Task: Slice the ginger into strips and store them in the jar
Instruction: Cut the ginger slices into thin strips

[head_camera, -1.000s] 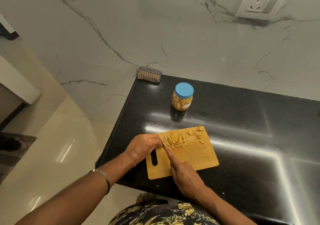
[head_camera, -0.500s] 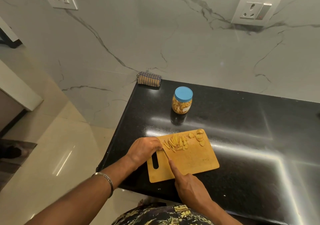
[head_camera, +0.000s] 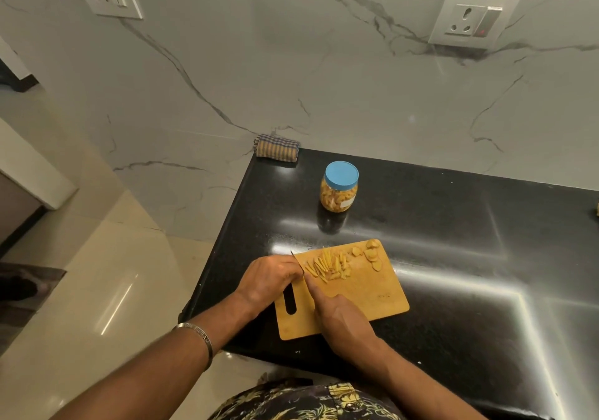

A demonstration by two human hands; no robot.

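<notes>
While the ginger strips lie in a loose heap on the upper left part of the cutting board, a few round ginger slices sit apart from them near the board's upper right corner. Just left of the heap, the left hand rests at the board's left edge with its fingers curled down; whether they pin a piece of ginger cannot be told. Beside it, the right hand grips a knife, index finger stretched along the back of the thin dark blade, whose tip pokes out above the left hand's knuckles. Lower on the board, a slot handle shows dark between the two wrists. Above the board in the frame, the jar stands upright on the black worktop, blue lid on, yellowish pieces inside. At the worktop's upper left corner, against the marble wall, lies a folded checked cloth. On the left wrist sits a metal bangle.
</notes>
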